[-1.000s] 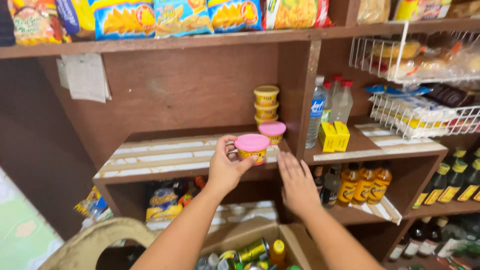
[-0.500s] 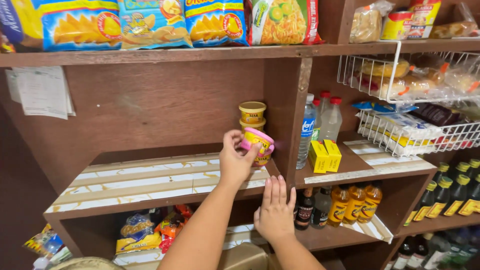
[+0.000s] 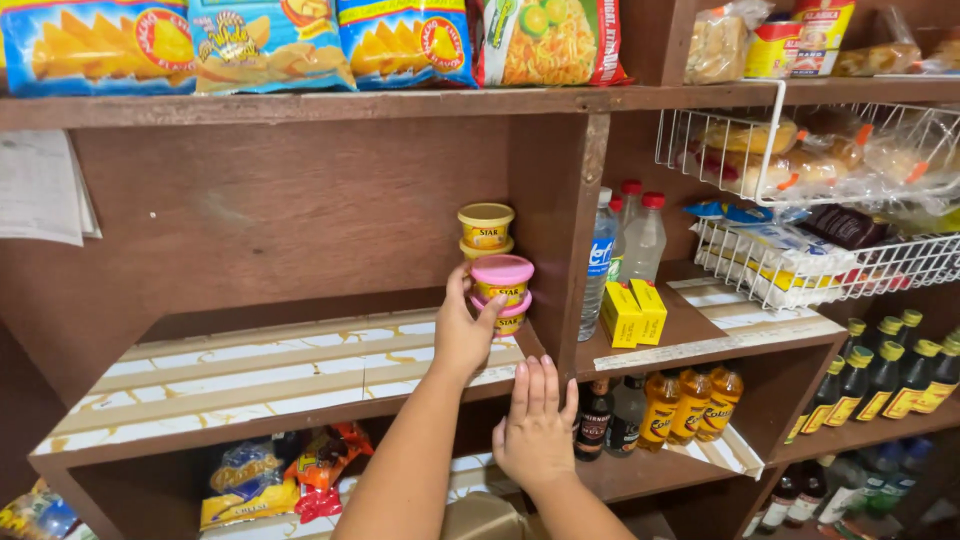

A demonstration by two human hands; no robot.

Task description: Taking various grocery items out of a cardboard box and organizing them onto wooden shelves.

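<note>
Change: a second ago the left hand (image 3: 462, 335) carried the pink-lidded tub (image 3: 502, 280) out over the shelf's front edge; now that tub sits on a second pink-lidded tub (image 3: 510, 315) at the shelf's right end.
Meaning: the placing looks all but finished (my judgement), with only the letting-go left.
Grip, left: fingers and thumb curled around the top tub's left side, clamped on it.
Grip, right: right hand (image 3: 537, 428) flat and spread, fingers apart, resting on the shelf (image 3: 250, 385) edge, holding nothing.
Tub versus grip: at one o'clock from the left palm, touching the fingertips.
Neighbours: yellow-lidded tubs (image 3: 486, 230) stacked at eleven o'clock of it, just behind; water bottles (image 3: 620, 250) past the wooden divider (image 3: 575, 230) at three o'clock.
</note>
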